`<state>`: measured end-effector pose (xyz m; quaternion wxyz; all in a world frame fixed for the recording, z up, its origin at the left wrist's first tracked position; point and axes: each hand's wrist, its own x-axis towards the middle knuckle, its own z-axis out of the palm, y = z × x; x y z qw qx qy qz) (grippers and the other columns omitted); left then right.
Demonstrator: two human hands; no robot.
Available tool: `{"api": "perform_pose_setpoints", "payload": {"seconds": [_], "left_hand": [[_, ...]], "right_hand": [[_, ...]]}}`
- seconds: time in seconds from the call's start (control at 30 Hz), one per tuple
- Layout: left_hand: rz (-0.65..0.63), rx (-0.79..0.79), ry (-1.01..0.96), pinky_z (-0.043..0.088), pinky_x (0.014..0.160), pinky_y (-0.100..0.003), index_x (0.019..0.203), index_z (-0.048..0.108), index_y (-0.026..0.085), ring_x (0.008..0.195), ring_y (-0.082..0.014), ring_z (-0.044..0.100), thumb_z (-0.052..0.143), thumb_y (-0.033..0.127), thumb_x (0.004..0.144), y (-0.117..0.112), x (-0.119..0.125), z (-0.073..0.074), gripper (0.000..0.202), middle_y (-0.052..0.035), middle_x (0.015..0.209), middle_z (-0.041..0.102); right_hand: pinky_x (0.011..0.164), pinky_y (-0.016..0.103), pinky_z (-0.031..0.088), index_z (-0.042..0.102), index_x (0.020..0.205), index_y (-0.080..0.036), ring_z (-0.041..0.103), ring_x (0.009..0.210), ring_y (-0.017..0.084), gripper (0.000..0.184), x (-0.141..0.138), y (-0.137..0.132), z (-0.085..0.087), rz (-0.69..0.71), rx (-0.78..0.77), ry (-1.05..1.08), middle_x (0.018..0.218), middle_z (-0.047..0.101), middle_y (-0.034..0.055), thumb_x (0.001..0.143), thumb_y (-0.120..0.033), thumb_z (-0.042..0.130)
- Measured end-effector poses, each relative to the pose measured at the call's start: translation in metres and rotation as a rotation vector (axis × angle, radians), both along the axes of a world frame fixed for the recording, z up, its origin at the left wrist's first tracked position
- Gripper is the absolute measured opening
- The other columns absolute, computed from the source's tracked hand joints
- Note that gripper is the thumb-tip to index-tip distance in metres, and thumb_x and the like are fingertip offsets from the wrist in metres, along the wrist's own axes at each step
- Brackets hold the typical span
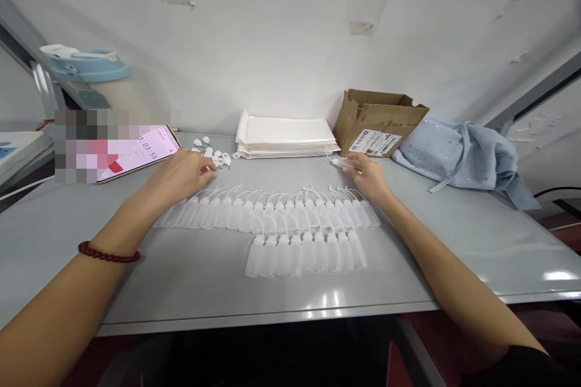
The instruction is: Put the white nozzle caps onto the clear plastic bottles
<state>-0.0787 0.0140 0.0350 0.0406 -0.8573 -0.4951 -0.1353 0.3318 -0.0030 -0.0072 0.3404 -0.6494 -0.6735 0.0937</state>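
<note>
My right hand (pixel 368 176) pinches a small translucent plastic bottle (pixel 341 163) with a thin white strap, in front of the cardboard box. On the left, my left hand (pixel 181 176) hovers low over the table beside a loose pile of white caps (pixel 218 156). Its fingers are curled, thumb close to the forefinger, and whatever may be between them is hidden. Between my hands lies a long row of translucent bottles (pixel 247 217), with thin straps pointing to the wall. A shorter row of similar bottles (pixel 307 254) lies nearer to me.
A stack of white padded envelopes (pixel 285 131) lies against the wall. Right of it are an open cardboard box (pixel 385 115) and a light-blue cloth bag (pixel 458 154). On the left stand a phone (pixel 145 151) showing a timer and a blue-lidded cup (pixel 91 66).
</note>
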Motion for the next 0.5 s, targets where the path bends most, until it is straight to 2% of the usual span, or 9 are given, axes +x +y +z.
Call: {"api": "perform_pose_setpoints", "payload": {"seconds": [0.13,0.27,0.4,0.5], "left_hand": [[0.058,-0.118,0.11,0.035,0.064,-0.029,0.091,0.07,0.014,0.082,-0.0243,0.051,0.046,0.033,0.09,0.005,0.007,0.005,0.031,-0.008,0.08,0.065],[0.078,-0.166,0.139,0.036,0.068,-0.032,0.094,0.07,0.013,0.087,-0.0295,0.052,0.043,0.034,0.088,0.006,0.01,0.007,0.034,-0.0117,0.085,0.067],[0.088,-0.19,0.151,0.037,0.07,-0.031,0.1,0.069,0.014,0.088,-0.0292,0.053,0.039,0.037,0.09,0.002,0.013,0.01,0.039,-0.0107,0.086,0.068],[0.074,-0.234,0.159,0.036,0.067,-0.029,0.098,0.069,0.014,0.08,-0.0252,0.055,0.038,0.036,0.09,0.0,0.015,0.012,0.039,-0.0079,0.079,0.068]], "right_hand": [[0.088,0.043,0.05,0.058,0.103,-0.015,0.065,0.101,0.027,0.027,-0.001,-0.002,0.008,-0.024,0.014,-0.034,0.106,0.07,0.0153,0.081,-0.029,0.061],[0.086,0.045,0.048,0.061,0.095,-0.015,0.063,0.1,0.029,0.018,-0.002,-0.012,0.029,-0.049,-0.001,-0.124,0.105,0.069,0.0145,0.079,-0.024,0.06],[0.074,0.038,0.049,0.062,0.079,-0.016,0.065,0.08,0.024,0.006,-0.003,-0.031,0.053,-0.001,-0.136,-0.211,0.082,0.07,0.0099,0.076,-0.018,0.057],[0.062,0.03,0.047,0.061,0.072,-0.017,0.062,0.066,0.019,0.007,-0.003,-0.045,0.068,0.057,-0.264,-0.247,0.07,0.068,0.0049,0.074,-0.016,0.054]]}}
